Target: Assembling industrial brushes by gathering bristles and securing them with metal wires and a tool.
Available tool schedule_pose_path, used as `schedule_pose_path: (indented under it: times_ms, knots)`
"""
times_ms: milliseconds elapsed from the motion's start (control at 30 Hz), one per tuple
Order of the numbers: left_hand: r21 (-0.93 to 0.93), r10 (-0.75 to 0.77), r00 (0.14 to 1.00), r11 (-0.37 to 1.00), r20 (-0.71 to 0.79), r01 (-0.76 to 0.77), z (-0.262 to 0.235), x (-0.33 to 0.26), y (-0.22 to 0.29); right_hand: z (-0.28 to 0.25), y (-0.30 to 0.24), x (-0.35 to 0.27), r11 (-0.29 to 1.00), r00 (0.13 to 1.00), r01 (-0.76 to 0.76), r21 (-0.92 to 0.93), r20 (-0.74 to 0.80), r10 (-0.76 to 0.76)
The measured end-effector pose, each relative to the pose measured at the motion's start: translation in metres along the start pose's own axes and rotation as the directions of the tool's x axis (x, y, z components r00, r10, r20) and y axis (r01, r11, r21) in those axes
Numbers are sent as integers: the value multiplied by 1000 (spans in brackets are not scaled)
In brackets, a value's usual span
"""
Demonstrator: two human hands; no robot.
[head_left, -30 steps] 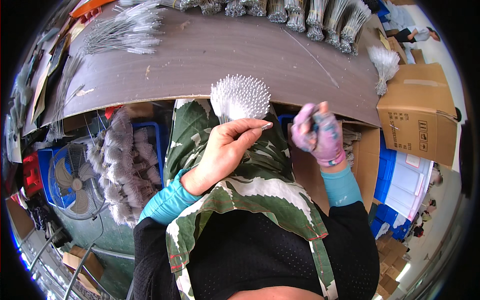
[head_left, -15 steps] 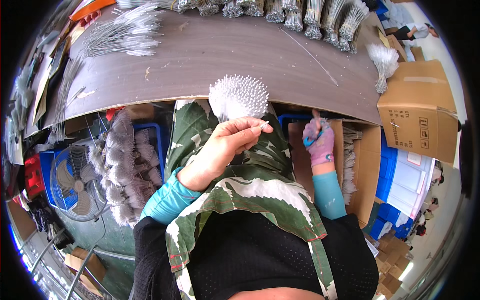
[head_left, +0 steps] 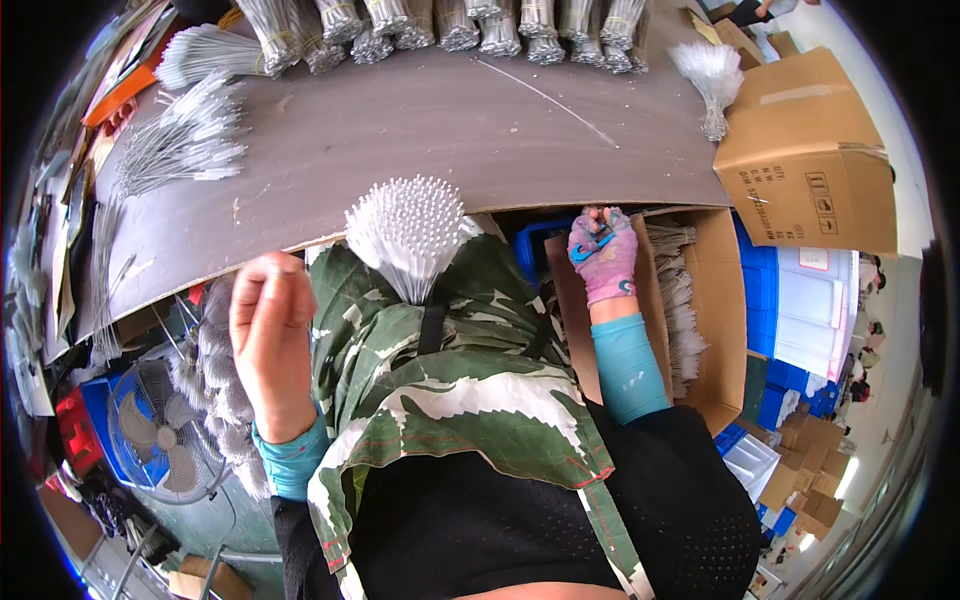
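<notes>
- White-tipped bundle of thin wire stems point(head_left: 408, 232): held upright in the lap against the green-and-white patterned apron point(head_left: 440, 390), tips fanned into a dome, stems gathered to a narrow neck at the bottom; long axis running roughly from the body toward the table edge.
- Left hand point(head_left: 270, 330): bare, raised at the left of the bundle, fingers curled loosely inward; nothing is clearly seen in it, and whether a thin stem is pinched cannot be told. It is set just beside the bundle, apart from it, a little lower than the dome.
- Right hand point(head_left: 602, 255): gloved in purple, lowered into the open cardboard box point(head_left: 720, 330) at the right, fingers closed around something small with a blue part; what it is cannot be told. It is set well apart from the bundle, on its far right.
- Relation noted: the bundle lies between the two hands, with the left hand judged the nearer; the bundle's neck is turned toward the body, its tips away.
- Stock in the box: grey stems point(head_left: 680, 300) laid lengthwise along the box wall, just beyond the gloved hand.
- Brown table point(head_left: 450, 130): more bundles are ranged along its far edge, and loose stems point(head_left: 180, 150) lie at the left.
- Blue fan point(head_left: 160, 440): stood on the floor, lower left.
</notes>
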State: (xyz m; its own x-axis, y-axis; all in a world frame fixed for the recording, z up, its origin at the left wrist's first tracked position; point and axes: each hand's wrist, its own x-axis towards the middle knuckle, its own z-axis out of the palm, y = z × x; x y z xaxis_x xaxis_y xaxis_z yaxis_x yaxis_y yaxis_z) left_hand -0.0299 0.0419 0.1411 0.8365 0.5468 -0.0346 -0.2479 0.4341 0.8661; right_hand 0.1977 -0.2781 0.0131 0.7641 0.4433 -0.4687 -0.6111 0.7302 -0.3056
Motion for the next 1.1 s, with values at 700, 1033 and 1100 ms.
schedule_pose_path:
  times_ms: [700, 1033, 1100]
  knots:
    - [-604, 199, 980, 784, 24, -145, 11, 20, 7, 35, 15, -31, 975, 943, 170, -146, -264, -204]
    - [-223, 270, 962, 941, 47, -254, 45, 10, -17, 51, 21, -46, 872, 959, 193, -450, -102, -264]
    - [-240, 281, 959, 934, 33, -265, 47, 11, -19, 45, 28, -36, 865, 977, 164, -475, -43, -208]
